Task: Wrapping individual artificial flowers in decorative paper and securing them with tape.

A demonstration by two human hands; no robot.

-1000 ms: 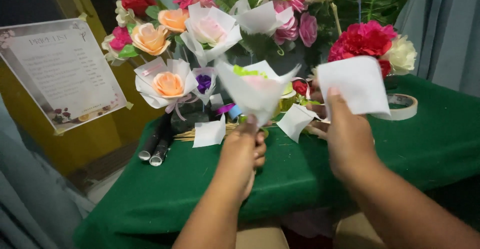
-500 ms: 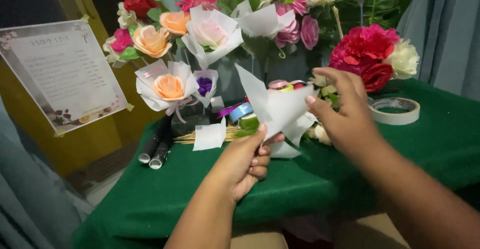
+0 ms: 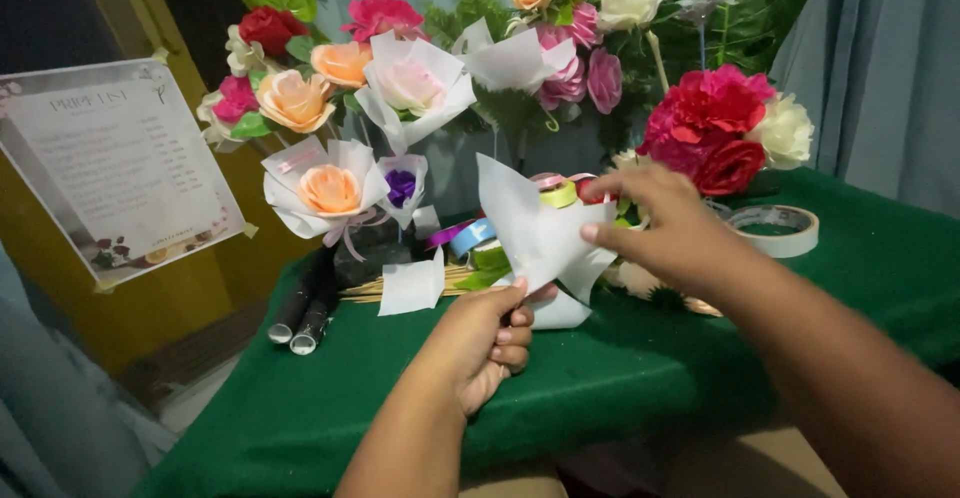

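My left hand [image 3: 482, 343] grips the lower end of a white paper wrap [image 3: 530, 228] shaped like a cone, held just above the green table [image 3: 700, 358]. My right hand [image 3: 670, 228] pinches the wrap's right edge between thumb and fingers. A second white paper piece [image 3: 558, 310] lies under the wrap on the cloth. Another small white sheet [image 3: 412, 286] leans at the left near thin wooden sticks [image 3: 365, 291].
Paper-wrapped artificial flowers [image 3: 330, 190] and a big bouquet [image 3: 715, 128] stand at the back. Coloured ribbon rolls [image 3: 475, 240] sit behind the wrap, a tape roll [image 3: 775, 230] at the right, dark tubes [image 3: 305, 313] at the left edge. A framed printed sheet [image 3: 120, 168] leans at far left.
My right hand brought its white sheet down from the upper right onto the wrap held by my left hand and now pinches the wrap's edge. Both hands have sunk lower.
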